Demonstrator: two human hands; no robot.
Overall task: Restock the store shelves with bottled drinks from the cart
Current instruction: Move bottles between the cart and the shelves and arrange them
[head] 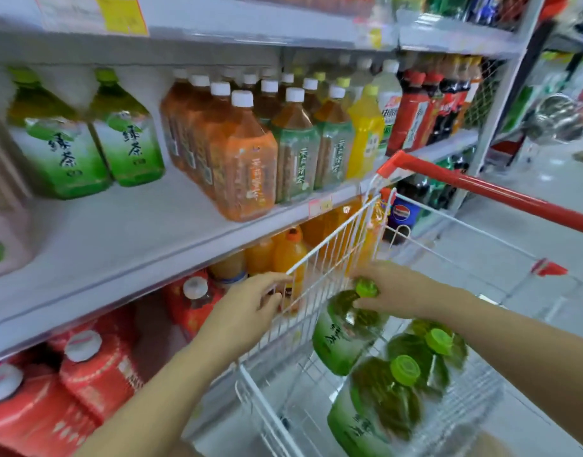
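My right hand (395, 290) grips the neck of a large green tea bottle (341, 334), just under its green cap, inside the white wire cart (323, 262). Two more green tea bottles, one nearer me (379, 410) and one further right (435, 344), lie in the cart basket. My left hand (250, 305) holds the cart's left rim, fingers curled over the wire. On the middle shelf (125, 232) two matching green tea bottles (95, 140) stand at the left, with bare shelf in front of them.
Orange tea bottles (237, 156), green-labelled and yellow drinks fill the middle shelf to the right. Red-labelled jugs (95, 364) and orange juice sit on the shelf below. The cart's red handle (481, 189) crosses at the right, with aisle floor beyond.
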